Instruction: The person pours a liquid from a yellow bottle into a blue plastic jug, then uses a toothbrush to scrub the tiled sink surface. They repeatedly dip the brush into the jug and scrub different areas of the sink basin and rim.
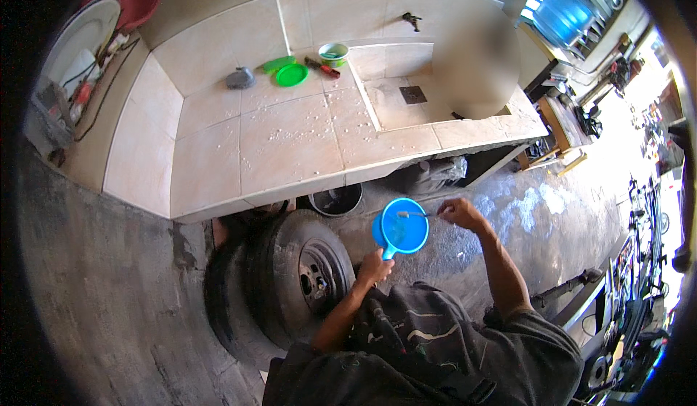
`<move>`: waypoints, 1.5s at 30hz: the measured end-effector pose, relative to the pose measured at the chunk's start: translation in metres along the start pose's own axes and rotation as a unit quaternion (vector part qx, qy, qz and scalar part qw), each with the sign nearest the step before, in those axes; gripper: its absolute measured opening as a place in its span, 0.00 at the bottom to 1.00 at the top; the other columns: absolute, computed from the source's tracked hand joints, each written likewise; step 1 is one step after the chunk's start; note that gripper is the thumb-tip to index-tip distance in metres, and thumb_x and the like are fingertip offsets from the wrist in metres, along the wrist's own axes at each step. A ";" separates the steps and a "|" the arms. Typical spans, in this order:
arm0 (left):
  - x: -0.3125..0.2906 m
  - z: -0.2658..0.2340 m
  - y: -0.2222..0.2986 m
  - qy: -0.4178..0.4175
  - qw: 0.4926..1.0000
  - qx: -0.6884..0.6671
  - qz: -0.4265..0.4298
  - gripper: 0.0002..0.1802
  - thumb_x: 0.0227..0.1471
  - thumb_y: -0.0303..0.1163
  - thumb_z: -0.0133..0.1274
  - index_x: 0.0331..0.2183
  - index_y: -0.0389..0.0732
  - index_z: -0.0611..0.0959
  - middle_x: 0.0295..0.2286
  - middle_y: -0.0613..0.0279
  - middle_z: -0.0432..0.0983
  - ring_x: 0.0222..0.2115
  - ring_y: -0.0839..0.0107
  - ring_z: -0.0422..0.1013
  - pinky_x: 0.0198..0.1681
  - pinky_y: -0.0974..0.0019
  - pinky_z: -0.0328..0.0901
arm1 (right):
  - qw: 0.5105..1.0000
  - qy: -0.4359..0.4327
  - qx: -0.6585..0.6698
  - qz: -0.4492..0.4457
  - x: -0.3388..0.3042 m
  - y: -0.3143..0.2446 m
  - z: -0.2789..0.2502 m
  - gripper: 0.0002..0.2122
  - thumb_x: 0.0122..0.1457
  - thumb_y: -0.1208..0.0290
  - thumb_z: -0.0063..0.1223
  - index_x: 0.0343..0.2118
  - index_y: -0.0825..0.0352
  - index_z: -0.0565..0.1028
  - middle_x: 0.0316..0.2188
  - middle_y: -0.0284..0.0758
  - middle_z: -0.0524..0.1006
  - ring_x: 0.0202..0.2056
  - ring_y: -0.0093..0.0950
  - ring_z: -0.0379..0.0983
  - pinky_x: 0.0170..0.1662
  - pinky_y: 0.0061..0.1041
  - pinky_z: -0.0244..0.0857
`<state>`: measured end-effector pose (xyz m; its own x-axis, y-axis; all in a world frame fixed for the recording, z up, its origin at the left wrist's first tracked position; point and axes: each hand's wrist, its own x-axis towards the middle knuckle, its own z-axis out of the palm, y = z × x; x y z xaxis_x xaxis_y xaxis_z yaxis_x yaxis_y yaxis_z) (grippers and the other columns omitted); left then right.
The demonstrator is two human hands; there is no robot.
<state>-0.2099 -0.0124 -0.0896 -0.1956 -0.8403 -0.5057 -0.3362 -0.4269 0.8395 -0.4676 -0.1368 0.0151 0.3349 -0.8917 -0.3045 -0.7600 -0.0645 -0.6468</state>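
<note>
Underfoot, a grey, worn concrete floor (131,283), stained pale toward the right. Beyond, a long cream-tiled counter (283,177), with a recessed rectangular tiled sink (392,108) near its right corner, its right end hidden behind a blur. Below the counter's front edge, toward the left corner, two black rubber tyres (270,268), likely tucked close to spare walking room. Just beside them, under the same edge, a dark round bucket (337,203). In mid-air before that edge, a round bright-blue plastic dipper (417,237), mouth upward, presumably to keep in its hard-to-read contents. Along the counter's back edge, a small green-and-white round bowl (334,55) and a flat bright-green round dish (292,75), perhaps pushed back for clear working space. Left hand (376,268) wrapped around the dipper's handle, seemingly to steady it. Right hand (460,213) pinching one end of a slender pale-tipped tool (420,214), apparently to reach over the dipper's mouth with fingers outside. Across the counter's middle, scattered white crumbs (290,134).
</note>
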 end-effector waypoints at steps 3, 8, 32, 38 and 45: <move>-0.002 -0.016 -0.021 0.047 0.999 -0.024 -0.011 0.12 0.43 0.35 0.50 0.25 0.34 0.73 0.14 0.58 0.72 0.11 0.70 0.69 0.14 0.67 0.63 | 0.999 0.010 0.038 0.002 0.027 -0.033 -0.021 0.09 0.49 0.68 0.55 0.31 0.66 0.77 0.21 0.36 0.76 0.23 0.23 0.71 0.26 0.25 0.64; -0.007 -0.031 -0.058 0.133 0.991 -0.005 -0.005 0.08 0.44 0.29 0.49 0.24 0.34 0.72 0.14 0.58 0.70 0.09 0.71 0.66 0.12 0.65 0.61 | 0.987 0.106 0.073 -0.095 0.095 -0.042 -0.018 0.10 0.49 0.67 0.55 0.33 0.65 0.77 0.23 0.37 0.78 0.23 0.23 0.72 0.27 0.23 0.65; -0.062 -0.048 -0.100 0.196 0.957 -0.194 -0.091 0.10 0.48 0.30 0.49 0.31 0.34 0.70 0.16 0.58 0.70 0.11 0.72 0.65 0.14 0.66 0.61 | 0.922 0.371 -0.114 0.003 0.176 -0.095 0.114 0.11 0.57 0.60 0.37 0.32 0.54 0.74 0.21 0.45 0.75 0.23 0.45 0.72 0.27 0.42 0.67; -0.071 -0.040 -0.103 0.201 0.942 -0.243 -0.116 0.12 0.46 0.33 0.51 0.30 0.34 0.71 0.17 0.59 0.69 0.12 0.73 0.65 0.14 0.67 0.61 | 0.967 0.190 -0.141 -0.097 0.203 -0.063 0.054 0.08 0.53 0.66 0.43 0.30 0.59 0.74 0.21 0.48 0.74 0.25 0.47 0.72 0.27 0.43 0.65; -0.098 -0.029 -0.109 0.289 0.920 -0.245 -0.097 0.10 0.43 0.31 0.54 0.24 0.34 0.74 0.13 0.59 0.71 0.09 0.73 0.66 0.12 0.68 0.59 | 0.958 0.206 -0.123 -0.159 0.236 -0.056 0.020 0.05 0.50 0.66 0.51 0.26 0.59 0.77 0.15 0.43 0.73 0.21 0.41 0.73 0.24 0.37 0.64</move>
<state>-0.1274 0.1064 -0.1259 0.3951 -0.7098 -0.5832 0.1696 -0.5676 0.8057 -0.3342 -0.3345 -0.0345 0.3618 -0.9069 0.2159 -0.7810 -0.4213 -0.4610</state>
